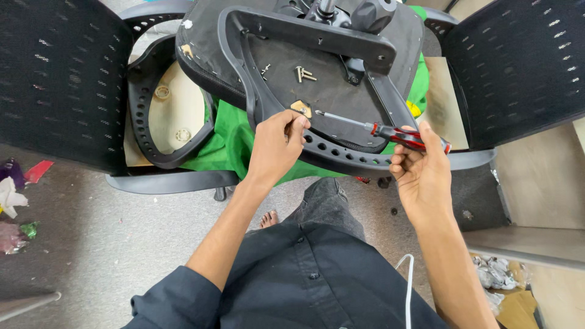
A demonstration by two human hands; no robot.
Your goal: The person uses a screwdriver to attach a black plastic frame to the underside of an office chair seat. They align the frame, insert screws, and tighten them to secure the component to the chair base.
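Presently: right hand (423, 173), fingers closed around red-and-black screwdriver (381, 129), its tip aimed at tan bracket (301, 109) on upturned chair seat (317, 79). Left hand (277, 146), fingers pinched shut just beside that bracket. Loose bolts (303, 74) lie farther up the seat.

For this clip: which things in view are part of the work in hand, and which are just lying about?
In use:
- right hand gripping red-and-black screwdriver
- left hand on black armrest frame
- upturned chair seat
- loose bolts

Lying about:
- green cloth
- second seat pan
- mesh chair backs
- scraps on the floor
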